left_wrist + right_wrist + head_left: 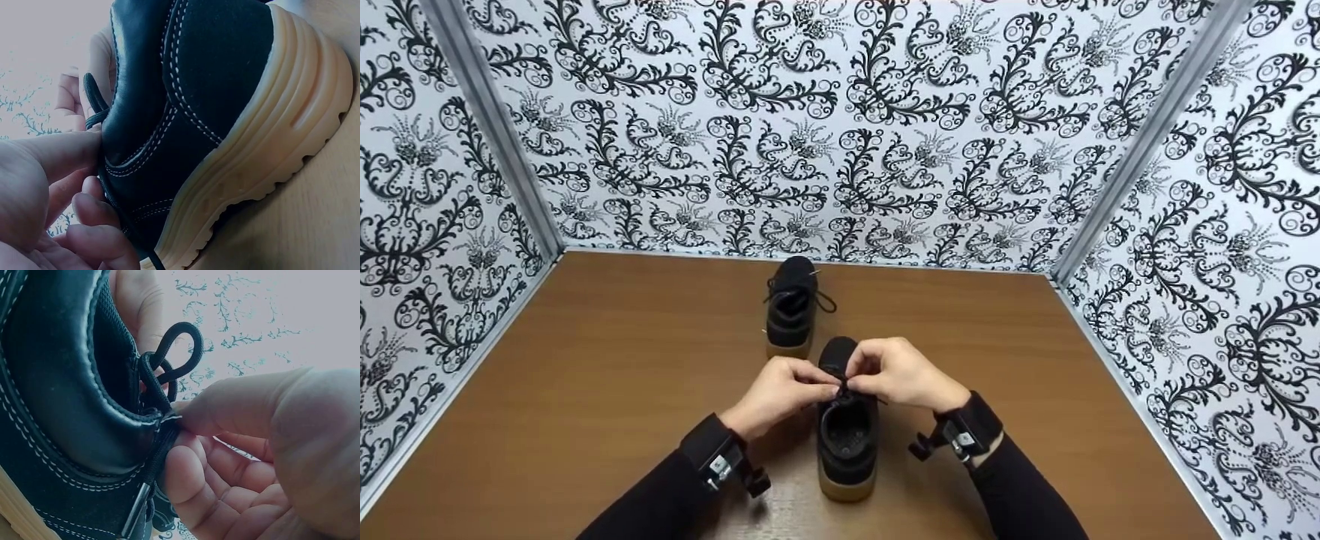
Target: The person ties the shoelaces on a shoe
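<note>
A black low shoe [847, 472] with a tan sole and pale stitching stands on the table, its toe pointing away from me. My left hand [776, 394] comes in from the left and pinches the lace between thumb and forefinger. From the other side my right hand [911, 375] pinches lace close to the knot above the tongue. A loop of black lace [198, 346] stands up between the hands in the right wrist view. One lace end with a metal tip [135, 509] hangs down the shoe's side. The knot itself is partly hidden by the fingers.
A second black shoe [791, 334] stands farther back and slightly left, with a lace loop out to its right. The brown wooden table [645, 337] is enclosed by patterned black-and-white walls [810, 135] at the back and both sides.
</note>
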Motion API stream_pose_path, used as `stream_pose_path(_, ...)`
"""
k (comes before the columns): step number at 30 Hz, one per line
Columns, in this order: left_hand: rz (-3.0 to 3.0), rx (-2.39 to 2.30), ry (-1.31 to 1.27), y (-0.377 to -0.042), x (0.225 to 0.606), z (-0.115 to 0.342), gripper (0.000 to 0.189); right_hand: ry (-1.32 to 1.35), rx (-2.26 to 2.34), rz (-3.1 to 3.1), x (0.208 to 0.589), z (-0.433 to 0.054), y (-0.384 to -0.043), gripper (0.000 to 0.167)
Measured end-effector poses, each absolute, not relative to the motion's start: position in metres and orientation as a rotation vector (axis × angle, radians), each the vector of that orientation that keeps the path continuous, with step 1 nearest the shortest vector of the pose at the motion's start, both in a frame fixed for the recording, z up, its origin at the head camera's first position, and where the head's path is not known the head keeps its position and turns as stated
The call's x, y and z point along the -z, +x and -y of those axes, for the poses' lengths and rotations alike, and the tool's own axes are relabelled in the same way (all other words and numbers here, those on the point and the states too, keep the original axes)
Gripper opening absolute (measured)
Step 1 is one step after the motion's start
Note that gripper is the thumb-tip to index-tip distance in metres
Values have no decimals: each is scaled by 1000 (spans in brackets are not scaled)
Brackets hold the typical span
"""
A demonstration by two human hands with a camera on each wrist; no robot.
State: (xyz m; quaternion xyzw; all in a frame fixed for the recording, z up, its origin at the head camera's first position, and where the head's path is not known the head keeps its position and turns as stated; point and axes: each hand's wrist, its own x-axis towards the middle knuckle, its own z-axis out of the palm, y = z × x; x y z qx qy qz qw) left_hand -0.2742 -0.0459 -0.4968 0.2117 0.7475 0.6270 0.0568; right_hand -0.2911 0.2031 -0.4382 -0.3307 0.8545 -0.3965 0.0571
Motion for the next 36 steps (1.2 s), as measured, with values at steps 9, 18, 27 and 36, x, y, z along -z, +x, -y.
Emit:
stream_pose_path(9,-2436,-1828,724,-274,496,42,7,-984,1215,-2587,438,-203,-291,7)
stream_pose_path(18,-2542,-1842,916,-276,502,42,13,-994,1226,-2556,434,-206,-291,5)
stream_pose_path(27,-2523,-1882,983,-272,497,42,12,-977,1130,-2547,430,-214,-292,10)
stream_pose_path(36,-2561,-1845,1029,-273,498,45,14,-985,1128,-2549,430,-213,-291,11)
